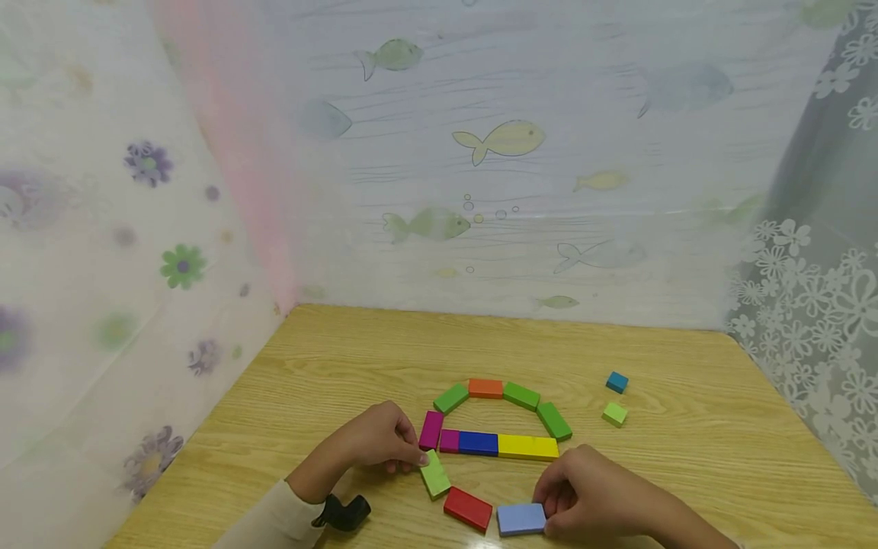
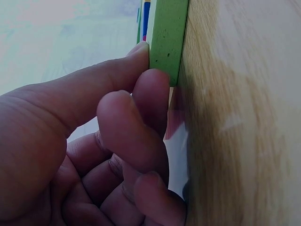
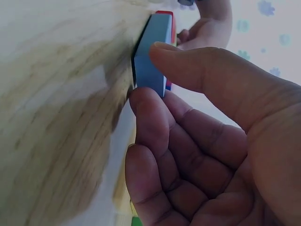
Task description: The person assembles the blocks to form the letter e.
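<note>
My left hand [image 1: 386,441] pinches the upper end of a light green block [image 1: 435,474] between thumb and fingers; in the left wrist view the same block [image 2: 167,44] stands against the tabletop. With thumb and fingers, my right hand [image 1: 595,488] pinches the right end of a light blue block [image 1: 521,519], whose side [image 3: 153,52] shows in the right wrist view. Between these two lies a red block [image 1: 469,508]. A magenta block [image 1: 430,430], green blocks [image 1: 452,398] and an orange block [image 1: 485,389] curve above. Across the middle runs a row of magenta, blue [image 1: 478,444] and yellow [image 1: 528,447] blocks.
Apart from the ring, a small blue block [image 1: 617,382] and a small yellow-green block [image 1: 614,414] lie to the right on the wooden table [image 1: 329,351]. A black device [image 1: 346,513] sits at my left wrist. Patterned curtains [image 1: 507,252] hang behind and at both sides.
</note>
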Available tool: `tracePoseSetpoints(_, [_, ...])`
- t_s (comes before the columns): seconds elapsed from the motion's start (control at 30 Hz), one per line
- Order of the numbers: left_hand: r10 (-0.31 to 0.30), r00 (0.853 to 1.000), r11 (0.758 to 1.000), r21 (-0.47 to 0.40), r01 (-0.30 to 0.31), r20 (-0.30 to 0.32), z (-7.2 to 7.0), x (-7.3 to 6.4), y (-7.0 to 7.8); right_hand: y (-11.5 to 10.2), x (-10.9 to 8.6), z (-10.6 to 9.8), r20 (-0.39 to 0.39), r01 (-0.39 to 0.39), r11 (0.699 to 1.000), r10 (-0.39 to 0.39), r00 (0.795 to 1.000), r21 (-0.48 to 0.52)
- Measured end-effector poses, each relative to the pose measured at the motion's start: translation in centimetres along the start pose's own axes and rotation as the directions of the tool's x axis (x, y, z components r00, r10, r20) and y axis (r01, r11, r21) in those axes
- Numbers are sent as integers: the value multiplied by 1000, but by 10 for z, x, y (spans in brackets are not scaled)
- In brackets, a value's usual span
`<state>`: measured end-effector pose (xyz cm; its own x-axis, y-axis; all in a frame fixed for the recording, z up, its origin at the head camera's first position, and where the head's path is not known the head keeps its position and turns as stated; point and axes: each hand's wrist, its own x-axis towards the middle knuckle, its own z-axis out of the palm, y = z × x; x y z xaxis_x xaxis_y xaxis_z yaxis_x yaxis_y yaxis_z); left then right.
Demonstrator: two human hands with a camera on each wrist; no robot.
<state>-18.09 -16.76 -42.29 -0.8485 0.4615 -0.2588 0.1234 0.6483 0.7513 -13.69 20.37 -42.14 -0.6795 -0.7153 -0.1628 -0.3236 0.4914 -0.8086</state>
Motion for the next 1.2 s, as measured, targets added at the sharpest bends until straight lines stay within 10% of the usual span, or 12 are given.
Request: tracePoseSetpoints(1.2, [9,1000,1000,-19,-9,3,0,1,-1,-3,3,7,3,20,1000,-20,1000,-11])
